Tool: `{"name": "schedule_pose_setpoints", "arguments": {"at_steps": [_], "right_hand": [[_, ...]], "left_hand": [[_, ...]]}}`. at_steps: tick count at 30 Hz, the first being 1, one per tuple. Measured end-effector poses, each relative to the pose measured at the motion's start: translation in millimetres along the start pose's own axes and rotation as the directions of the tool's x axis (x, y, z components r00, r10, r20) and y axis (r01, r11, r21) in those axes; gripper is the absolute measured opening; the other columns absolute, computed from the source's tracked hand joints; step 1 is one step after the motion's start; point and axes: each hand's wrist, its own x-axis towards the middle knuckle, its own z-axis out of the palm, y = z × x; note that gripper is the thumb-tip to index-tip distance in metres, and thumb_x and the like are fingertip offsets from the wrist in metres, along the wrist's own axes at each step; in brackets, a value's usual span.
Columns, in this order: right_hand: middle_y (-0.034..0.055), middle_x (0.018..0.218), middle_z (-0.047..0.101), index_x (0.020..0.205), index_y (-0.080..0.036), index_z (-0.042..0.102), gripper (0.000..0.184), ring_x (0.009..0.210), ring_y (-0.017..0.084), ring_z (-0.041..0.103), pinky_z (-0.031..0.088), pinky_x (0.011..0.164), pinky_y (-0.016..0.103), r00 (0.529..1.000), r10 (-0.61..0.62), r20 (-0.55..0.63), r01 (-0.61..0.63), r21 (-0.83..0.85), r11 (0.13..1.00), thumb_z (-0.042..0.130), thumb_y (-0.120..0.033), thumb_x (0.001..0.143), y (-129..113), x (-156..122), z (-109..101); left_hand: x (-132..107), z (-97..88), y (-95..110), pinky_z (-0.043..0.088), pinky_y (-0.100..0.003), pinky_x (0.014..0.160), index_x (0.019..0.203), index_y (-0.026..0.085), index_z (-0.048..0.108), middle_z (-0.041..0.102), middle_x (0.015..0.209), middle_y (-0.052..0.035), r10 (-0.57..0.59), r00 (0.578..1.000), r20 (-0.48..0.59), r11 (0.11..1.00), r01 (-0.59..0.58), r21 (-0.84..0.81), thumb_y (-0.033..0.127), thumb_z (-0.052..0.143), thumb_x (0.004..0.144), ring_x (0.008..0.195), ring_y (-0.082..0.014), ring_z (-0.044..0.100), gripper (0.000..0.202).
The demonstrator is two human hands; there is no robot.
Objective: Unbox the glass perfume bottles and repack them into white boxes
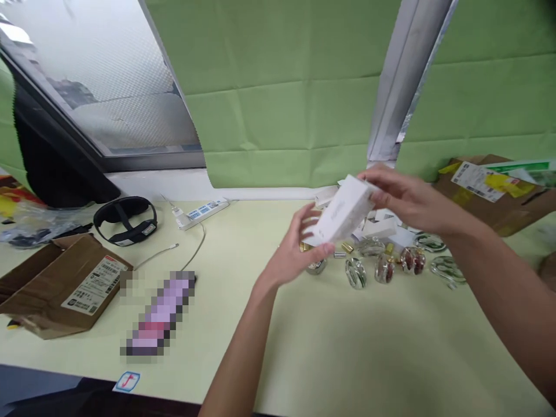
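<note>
A small white box (344, 209) is held up in the air, tilted, over the far side of the table (226, 324). My left hand (295, 249) grips its lower left end, thumb in front and fingers behind. At the upper right end, my right hand (395, 194) has its fingers closed around the box. Faint print shows on the box's front face, too blurred to read. Below and behind the hands lie more white boxes (382, 227), partly hidden. Several coiled clear-wrapped items (356, 272), some with green and some with dark red inside, lie in front of them.
An opened cardboard box (56, 284) stands at the left, near a black head strap (125, 221). A power strip (204, 213) with a white cable lies at the back. A pixelated phone (160, 313) rests left of centre. Another cardboard parcel (478, 197) is at the far right.
</note>
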Motion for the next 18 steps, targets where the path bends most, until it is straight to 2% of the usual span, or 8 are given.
{"name": "schedule_pose_setpoints", "arguments": {"at_steps": [3, 6, 8, 10, 11, 12, 14, 18], "right_hand": [[0.0091, 0.122, 0.056, 0.128, -0.027, 0.055, 0.029, 0.115, 0.022, 0.054, 0.049, 0.097, 0.039, 0.994, -0.088, 0.068, 0.09, -0.024, 0.996, 0.045, -0.034, 0.101, -14, -48, 36], [0.008, 0.129, 0.055, 0.131, -0.033, 0.054, 0.031, 0.122, 0.023, 0.054, 0.048, 0.099, 0.041, 0.997, -0.033, 0.074, 0.034, -0.016, 0.999, 0.042, -0.031, 0.102, -21, -90, 75], [0.0082, 0.13, 0.056, 0.13, -0.032, 0.054, 0.032, 0.119, 0.025, 0.056, 0.049, 0.097, 0.042, 0.985, 0.131, -0.11, -0.143, -0.102, 0.984, 0.049, -0.037, 0.099, -17, -113, 95], [0.0084, 0.113, 0.062, 0.12, -0.027, 0.055, 0.033, 0.099, 0.024, 0.063, 0.053, 0.08, 0.038, 0.878, 0.347, -0.329, -0.407, -0.134, 0.904, 0.057, -0.046, 0.093, -7, -130, 111], [0.0063, 0.098, 0.064, 0.112, -0.025, 0.055, 0.033, 0.084, 0.022, 0.064, 0.053, 0.068, 0.035, 0.815, 0.437, -0.381, -0.516, -0.132, 0.847, 0.059, -0.049, 0.09, -1, -135, 118], [0.003, 0.085, 0.062, 0.102, -0.024, 0.053, 0.03, 0.071, 0.019, 0.061, 0.049, 0.059, 0.032, 0.778, 0.497, -0.384, -0.582, -0.144, 0.8, 0.061, -0.05, 0.088, 5, -139, 125], [-0.002, 0.069, 0.055, 0.085, -0.024, 0.045, 0.027, 0.057, 0.016, 0.052, 0.04, 0.052, 0.029, 0.776, 0.529, -0.342, -0.612, -0.206, 0.764, 0.06, -0.046, 0.088, 18, -140, 139], [-0.002, 0.064, 0.047, 0.067, -0.023, 0.032, 0.032, 0.057, 0.015, 0.042, 0.03, 0.055, 0.029, 0.825, 0.46, -0.33, -0.548, -0.261, 0.795, 0.053, -0.031, 0.09, 35, -130, 158]], "left_hand": [[-39, 27.1, -4, 0.044, -0.045, 0.105, 0.153, 0.034, 0.018, 0.037, 0.152, -0.0112, -0.105, 0.977, 0.183, 0.971, 0.141, -0.194, 0.049, 0.075, 0.078, 0.134, -0.0314, 0.045, 0.096], [-79, 43.8, -17, 0.047, -0.045, 0.101, 0.154, 0.034, 0.018, 0.042, 0.148, -0.0117, -0.177, 0.954, 0.24, 0.934, 0.24, -0.265, 0.046, 0.078, 0.076, 0.132, -0.0328, 0.046, 0.098], [-99, 49.1, -28, 0.045, -0.045, 0.105, 0.154, 0.036, 0.015, 0.036, 0.151, -0.0115, -0.227, 0.96, 0.164, 0.935, 0.262, -0.239, 0.042, 0.081, 0.074, 0.136, -0.0326, 0.042, 0.104], [-114, 53.4, -41, 0.04, -0.045, 0.11, 0.154, 0.038, 0.008, 0.029, 0.154, -0.0106, -0.27, 0.962, 0.04, 0.95, 0.273, -0.154, 0.039, 0.083, 0.072, 0.14, -0.0313, 0.037, 0.111], [-118, 56.3, -47, 0.038, -0.046, 0.113, 0.154, 0.039, 0.004, 0.027, 0.154, -0.0104, -0.278, 0.96, -0.019, 0.956, 0.275, -0.101, 0.038, 0.084, 0.071, 0.14, -0.0309, 0.036, 0.115], [-122, 60.0, -53, 0.037, -0.046, 0.114, 0.154, 0.039, 0.002, 0.026, 0.154, -0.0104, -0.277, 0.958, -0.07, 0.961, 0.274, -0.048, 0.037, 0.084, 0.07, 0.14, -0.0304, 0.036, 0.117], [-126, 69.5, -63, 0.036, -0.046, 0.114, 0.153, 0.038, 0.003, 0.027, 0.15, -0.0105, -0.247, 0.957, -0.154, 0.964, 0.258, 0.056, 0.035, 0.084, 0.07, 0.138, -0.0297, 0.037, 0.116], [-126, 86.6, -69, 0.04, -0.047, 0.111, 0.149, 0.034, 0.017, 0.03, 0.14, -0.0101, -0.179, 0.953, -0.246, 0.936, 0.242, 0.255, 0.032, 0.082, 0.071, 0.13, -0.0281, 0.043, 0.101]]}}
